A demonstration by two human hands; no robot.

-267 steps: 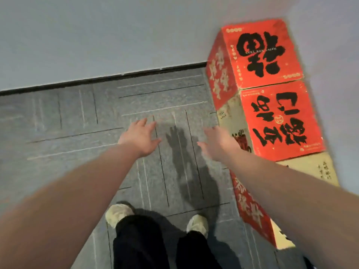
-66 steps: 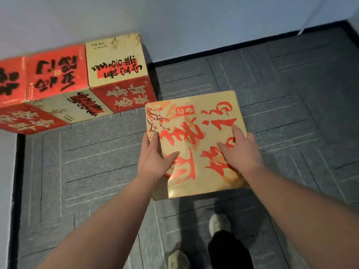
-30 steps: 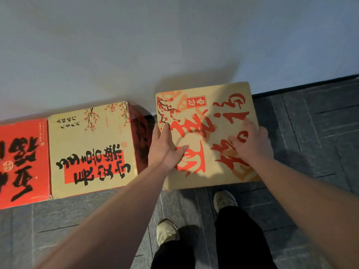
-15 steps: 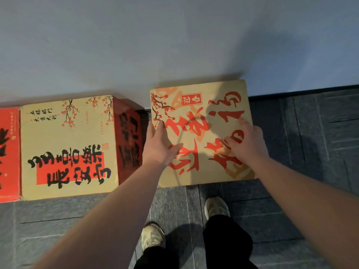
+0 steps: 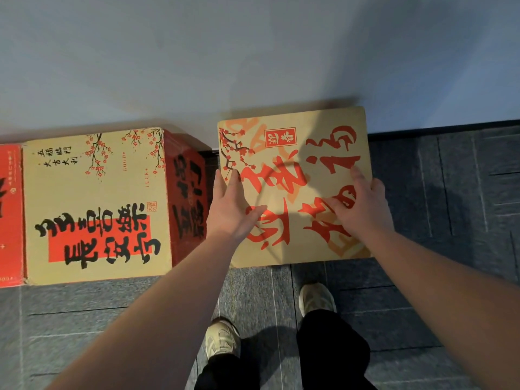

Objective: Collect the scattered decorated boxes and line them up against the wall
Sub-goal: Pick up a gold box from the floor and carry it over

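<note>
Pale grey wall (image 5: 253, 52) fills the upper half of the view; dark skirting strip (image 5: 444, 127) runs along its foot at right. Grey carpet-tile floor (image 5: 450, 319) covers the lower half. Tan box with red calligraphy (image 5: 292, 153) sits at centre, top face toward the camera, far edge at the wall; whether it rests on the floor or is held just above it cannot be told. To its left, tan box with black calligraphy (image 5: 92, 192) stands against the wall, red side panel facing the centre box; a narrow dark gap separates the two, not touching. Further left, red box (image 5: 9, 215) is cut off by the frame edge and sits flush against the black-lettered box. Left hand (image 5: 230, 209) is on the centre box at its left edge: fingers extended along the edge, thumb spread across the top face, palm pressed down, not curled into a fist. Right hand (image 5: 363, 206) lies on the right part of the top face, fingers spread flat, outer side at the right edge; grip around the side not visible. Both forearms bare. Below the box: two pale shoes, left shoe (image 5: 222, 340) and right shoe (image 5: 316, 298), under black trouser legs (image 5: 332, 350), toes pointing at the wall.
</note>
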